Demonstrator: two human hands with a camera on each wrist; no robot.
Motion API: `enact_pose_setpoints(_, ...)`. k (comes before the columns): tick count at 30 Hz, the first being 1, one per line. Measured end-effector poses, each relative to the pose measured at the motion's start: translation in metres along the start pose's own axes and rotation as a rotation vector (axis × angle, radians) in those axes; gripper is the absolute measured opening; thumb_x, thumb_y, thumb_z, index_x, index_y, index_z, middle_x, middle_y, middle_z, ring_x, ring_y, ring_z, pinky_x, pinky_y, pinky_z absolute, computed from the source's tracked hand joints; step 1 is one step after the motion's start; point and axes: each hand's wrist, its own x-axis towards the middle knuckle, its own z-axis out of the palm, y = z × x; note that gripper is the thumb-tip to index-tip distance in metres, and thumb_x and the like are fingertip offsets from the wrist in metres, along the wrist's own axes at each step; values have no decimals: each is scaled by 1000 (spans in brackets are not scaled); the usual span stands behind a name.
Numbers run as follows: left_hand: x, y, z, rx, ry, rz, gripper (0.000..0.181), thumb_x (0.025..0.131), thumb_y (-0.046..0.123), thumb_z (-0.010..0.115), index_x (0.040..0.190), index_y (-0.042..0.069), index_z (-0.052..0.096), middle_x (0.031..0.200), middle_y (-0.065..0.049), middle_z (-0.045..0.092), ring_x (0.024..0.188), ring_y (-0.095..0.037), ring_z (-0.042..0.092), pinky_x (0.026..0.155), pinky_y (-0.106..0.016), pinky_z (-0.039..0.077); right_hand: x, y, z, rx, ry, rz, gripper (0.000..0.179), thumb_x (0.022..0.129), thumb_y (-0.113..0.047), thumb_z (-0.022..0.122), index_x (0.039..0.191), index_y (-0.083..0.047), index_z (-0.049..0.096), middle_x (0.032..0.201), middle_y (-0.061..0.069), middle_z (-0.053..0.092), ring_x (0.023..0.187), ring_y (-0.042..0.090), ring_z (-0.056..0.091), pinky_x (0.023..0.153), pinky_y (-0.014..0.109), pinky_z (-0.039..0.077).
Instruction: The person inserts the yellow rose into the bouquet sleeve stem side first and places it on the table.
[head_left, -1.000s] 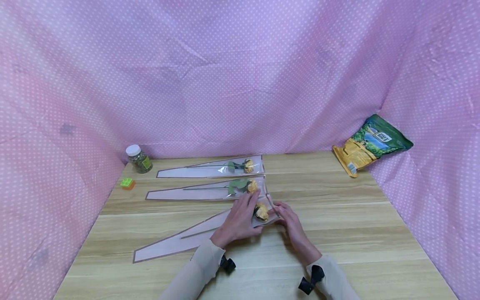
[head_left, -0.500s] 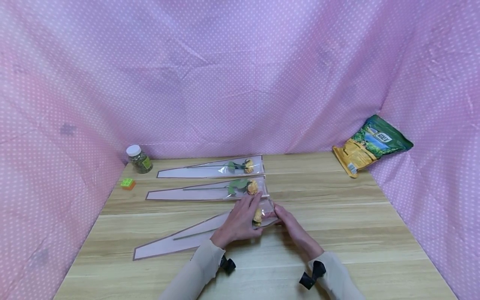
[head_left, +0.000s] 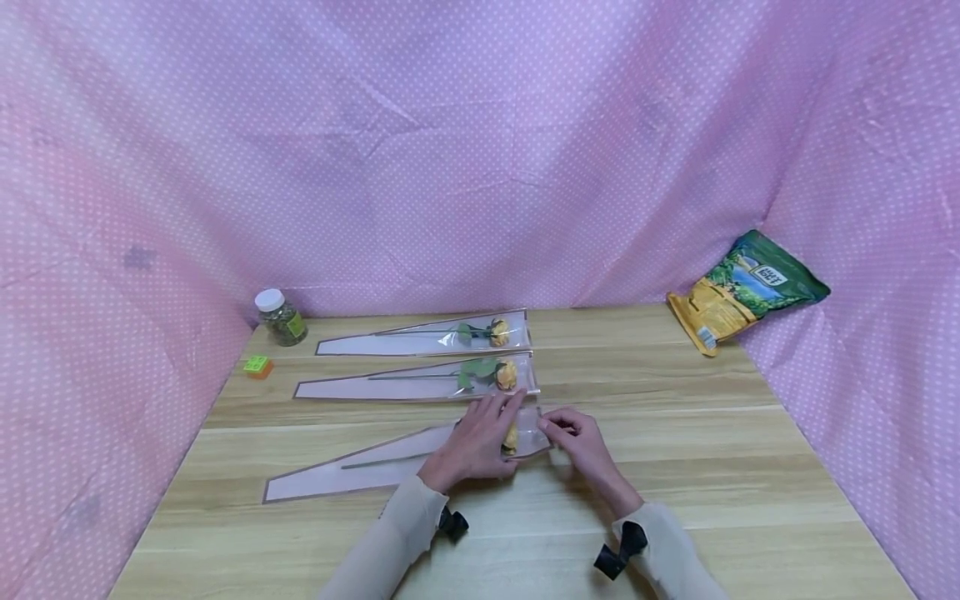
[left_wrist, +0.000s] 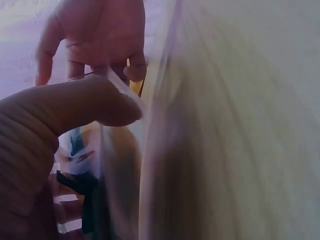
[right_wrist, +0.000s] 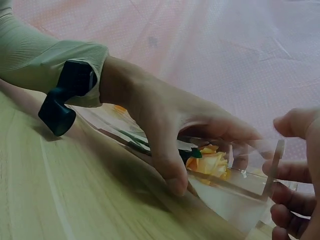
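Note:
The nearest of the flower sleeves [head_left: 322, 483], white with a purple border and a clear front, lies slightly slanted on the table. Inside it is a yellow rose [right_wrist: 212, 165], its thin stem running left. My left hand [head_left: 476, 442] spans the sleeve just left of the bloom and grips it, thumb [right_wrist: 170, 167] along the near edge and fingers over the far side; it hides the leaves and part of the bloom in the head view. At the sleeve's wide right end is my right hand [head_left: 581, 446], fingers [right_wrist: 282, 170] right at the rim, thumb apart above them.
Behind lie two more sleeved yellow roses, a middle one [head_left: 337, 389] and a far one [head_left: 360, 344]. A white-lidded jar [head_left: 281, 321] and a small green-and-orange block [head_left: 258, 367] stand at left. A green-and-yellow bag [head_left: 750, 283] leans against the pink dotted cloth [head_left: 510, 167] at right.
The rose has slid leftward in the near sleeve, partly under my left hand. My right hand's fingers have drawn out of the sleeve's wide end to its rim. The sleeve's narrow end has shifted slightly away.

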Motion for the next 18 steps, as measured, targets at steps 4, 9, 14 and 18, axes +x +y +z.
enact_pose_setpoints(4, 1, -5, 1, 29, -27, 11, 115, 71, 45, 83, 160, 14, 18, 146, -6, 45, 134, -25, 45, 112, -44, 39, 1, 0, 1, -20, -29, -8, 23, 91, -11, 69, 103, 8, 71, 87, 2, 68, 75, 4, 55, 70, 20, 45)
enact_pose_setpoints(9, 2, -12, 2, 2, -38, 11, 116, 72, 46, 85, 160, 15, 16, 148, -7, 45, 138, -25, 43, 116, -47, 35, 3, 3, 2, -14, -29, -25, 20, 90, -8, 71, 100, 10, 71, 86, 9, 68, 73, 4, 53, 68, 19, 44)
enact_pose_setpoints(14, 1, -17, 1, -39, -36, 14, 119, 70, 47, 88, 161, 16, 16, 152, -6, 42, 142, -25, 40, 119, -48, 32, 4, 6, 0, -27, -28, -26, 20, 91, -8, 69, 101, 10, 71, 89, 12, 69, 74, 4, 54, 69, 19, 45)
enact_pose_setpoints(18, -4, -20, 0, -70, -33, -5, 119, 69, 45, 89, 160, 17, 18, 154, -8, 40, 144, -26, 38, 120, -50, 31, 4, 10, -2, -73, -38, -9, 20, 92, -10, 69, 100, 8, 72, 85, 7, 68, 72, 4, 53, 67, 20, 45)
